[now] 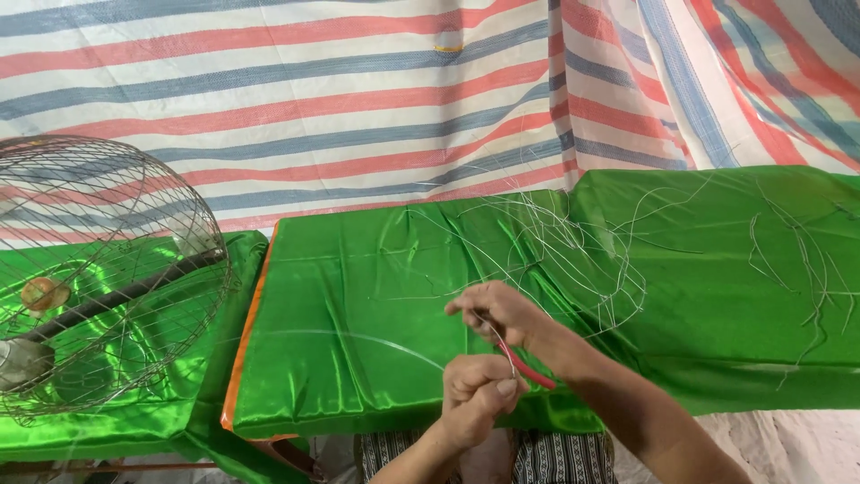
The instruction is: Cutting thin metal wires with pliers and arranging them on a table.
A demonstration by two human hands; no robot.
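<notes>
My left hand (477,393) is closed low in the middle of the view, gripping a tool with red handles (528,368) whose thin metal tip points up. Just above it, my right hand (497,310) pinches a thin silvery wire (484,320) between thumb and fingers, close to the tool's tip. Both hands hover over the front edge of a table covered in shiny green satin cloth (358,323). Behind my right hand lies a loose tangle of thin wires (573,260) on the cloth.
A round wire fan guard (107,269) with a dark bar across it stands on a green-covered surface at left. More wire strands (806,260) lie on the cloth at right. A red, white and blue striped tarp (358,99) hangs behind.
</notes>
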